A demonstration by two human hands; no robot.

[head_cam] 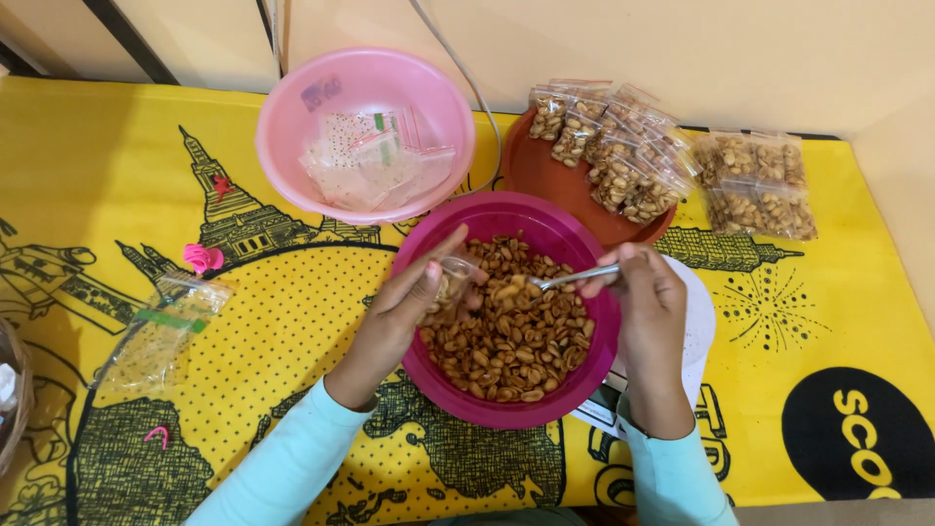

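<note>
My left hand [414, 297] pinches a small clear plastic zip bag [450, 287], mouth up, fingers curled round it, right over the magenta plastic bowl of roasted peanuts [506, 326] so spills drop back in. My right hand [648, 302] is closed on a metal spoon [565, 279], loaded tip at the bag mouth. Filled peanut bags [623, 156] sit stacked on the brown-red plate [545, 180] behind; empties wait in the pink plastic bowl [365, 131] on the yellow printed tabletop [292, 321].

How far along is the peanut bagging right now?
Done: a pile of filled bags on the brown plate and beside it. In hand: the left hand holds a small bag while the right hand spoons in nuts. Left: the magenta bowl is still full, and empty bags wait in the pink bowl.
</note>
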